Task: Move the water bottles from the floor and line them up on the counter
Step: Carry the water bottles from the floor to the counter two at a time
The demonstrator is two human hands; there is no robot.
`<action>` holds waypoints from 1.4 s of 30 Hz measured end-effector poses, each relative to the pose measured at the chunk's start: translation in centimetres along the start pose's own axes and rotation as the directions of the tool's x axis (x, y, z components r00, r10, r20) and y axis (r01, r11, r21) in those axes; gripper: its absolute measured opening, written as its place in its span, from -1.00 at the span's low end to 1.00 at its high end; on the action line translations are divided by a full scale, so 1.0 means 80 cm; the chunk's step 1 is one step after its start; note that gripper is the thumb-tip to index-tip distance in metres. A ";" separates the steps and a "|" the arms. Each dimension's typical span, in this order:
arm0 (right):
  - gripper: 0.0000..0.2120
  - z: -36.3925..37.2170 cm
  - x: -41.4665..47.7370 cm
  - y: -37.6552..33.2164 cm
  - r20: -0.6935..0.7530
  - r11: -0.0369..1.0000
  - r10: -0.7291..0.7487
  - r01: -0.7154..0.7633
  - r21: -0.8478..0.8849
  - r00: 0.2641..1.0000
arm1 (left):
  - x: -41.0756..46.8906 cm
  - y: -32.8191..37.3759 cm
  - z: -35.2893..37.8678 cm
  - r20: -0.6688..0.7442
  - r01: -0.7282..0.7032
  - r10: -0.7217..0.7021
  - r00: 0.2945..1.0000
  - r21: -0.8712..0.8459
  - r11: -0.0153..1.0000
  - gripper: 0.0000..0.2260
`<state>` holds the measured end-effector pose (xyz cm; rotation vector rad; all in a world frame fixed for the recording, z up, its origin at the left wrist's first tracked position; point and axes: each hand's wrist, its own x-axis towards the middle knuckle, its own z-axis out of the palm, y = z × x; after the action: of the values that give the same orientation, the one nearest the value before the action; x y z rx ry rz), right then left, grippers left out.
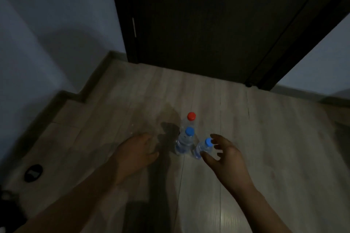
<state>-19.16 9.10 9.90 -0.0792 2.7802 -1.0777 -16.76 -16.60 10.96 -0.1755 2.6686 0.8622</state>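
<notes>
Head view: pale floor (265,138) across lower frame; left grip (136,155) spread, empty, left of centre; right grip (225,155) apart, just beside nearest blue-capped bottle (203,147) standing mid-frame, not clamped. Likely light, thin-walled, crushable, slick: best taken mid-body, gently.

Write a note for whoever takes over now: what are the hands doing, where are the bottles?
Left hand: open, empty, left of the bottles.
Right hand: open, fingers curved beside the nearest blue-capped bottle, not gripping yet.
Bottles: that one, the middle blue-capped bottle and the red-capped bottle all stand upright on the floor.
Done: nothing that shows; counter not in view.
Left: carry all three to the counter and line them up.
</notes>
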 end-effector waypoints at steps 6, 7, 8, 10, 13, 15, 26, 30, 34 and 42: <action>-0.42 0.084 0.033 0.067 -0.094 0.993 -0.114 0.114 0.002 0.989 | 0.052 -0.063 0.061 -0.120 -0.097 0.091 0.989 -0.049 0.994 -0.65; -0.42 0.093 0.033 0.074 -0.110 0.991 -0.129 0.130 0.004 0.986 | 0.053 -0.068 0.069 -0.128 -0.096 0.086 0.988 -0.076 0.992 -0.66; -0.41 0.101 0.032 0.081 -0.120 0.990 -0.135 0.138 0.013 0.984 | 0.055 -0.072 0.076 -0.137 -0.090 0.076 0.988 -0.100 0.991 -0.65; -0.39 0.115 0.030 0.093 -0.104 0.990 -0.133 0.138 0.036 0.986 | 0.053 -0.083 0.089 -0.160 -0.072 0.050 0.986 -0.132 0.989 -0.62; -0.36 0.131 0.026 0.104 -0.086 0.989 -0.106 0.114 0.094 0.991 | 0.043 -0.094 0.103 -0.142 -0.052 0.041 0.989 -0.073 0.996 -0.59; -0.36 0.140 0.028 0.105 -0.089 0.990 -0.103 0.111 0.090 0.991 | 0.041 -0.094 0.107 -0.139 -0.065 0.059 0.989 -0.039 0.997 -0.59; -0.29 0.180 0.077 0.102 -0.133 0.977 0.017 0.011 0.211 0.991 | 0.052 -0.086 0.111 -0.149 -0.130 0.118 0.982 -0.076 0.989 -0.61; -0.42 0.192 0.089 0.107 -0.152 0.963 -0.014 0.054 0.262 0.988 | 0.059 -0.091 0.115 -0.159 -0.149 0.137 0.978 -0.066 0.987 -0.63; -0.39 0.202 0.098 0.112 -0.158 0.961 -0.040 0.081 0.266 0.987 | 0.069 -0.101 0.118 -0.157 -0.135 0.116 0.981 -0.116 0.984 -0.70; -0.47 0.207 0.094 0.119 -0.158 0.930 -0.094 0.143 0.337 0.983 | 0.089 -0.124 0.131 -0.098 -0.078 0.064 0.993 -0.153 0.985 -0.77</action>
<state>-23.74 4.33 -9.48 -0.1357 2.6807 -1.6492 -18.47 -18.61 -4.93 -0.1622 2.7064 1.1139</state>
